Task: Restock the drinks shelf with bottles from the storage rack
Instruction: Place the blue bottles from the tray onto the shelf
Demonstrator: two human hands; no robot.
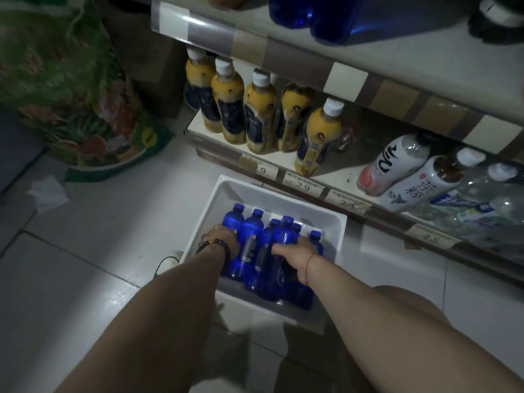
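Note:
A white plastic bin stands on the floor in front of the lowest shelf and holds several upright blue bottles. My left hand, with a dark bead bracelet on the wrist, is wrapped around a blue bottle at the bin's left side. My right hand grips another blue bottle in the middle of the bin. More blue bottles stand on the upper shelf.
The lowest shelf carries several yellow drink bottles at left and white-labelled bottles lying at right, with price tags along its edge. A green printed sack leans at left. A crumpled tissue lies on the tiled floor.

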